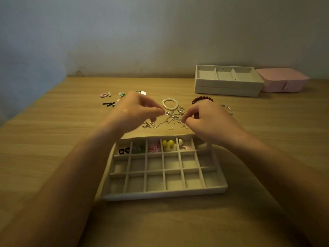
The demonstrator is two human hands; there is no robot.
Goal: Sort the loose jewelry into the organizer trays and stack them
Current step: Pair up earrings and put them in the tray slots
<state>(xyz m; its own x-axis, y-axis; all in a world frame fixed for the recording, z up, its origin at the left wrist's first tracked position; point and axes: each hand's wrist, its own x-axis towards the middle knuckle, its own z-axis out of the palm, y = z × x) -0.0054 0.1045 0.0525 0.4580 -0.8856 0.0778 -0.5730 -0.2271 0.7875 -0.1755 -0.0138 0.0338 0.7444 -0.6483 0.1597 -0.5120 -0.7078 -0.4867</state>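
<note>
Bearing compartment tray (pixel 163 194), wood-grain table (pixel 53 139), pale wall (pixel 160 32)

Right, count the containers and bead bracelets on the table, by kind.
Organizer trays: 3, the grid tray, plus top tray stacked on lower tray
Pink box: 1
Bead bracelets: 2, pearl bracelet and red bracelet
Total: 6

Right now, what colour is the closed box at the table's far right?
The closed box is pale pink, seen best in the head view.

Bare forearms (pixel 74 175), bare left hand (pixel 135 111) and right hand (pixel 211 120)
</note>
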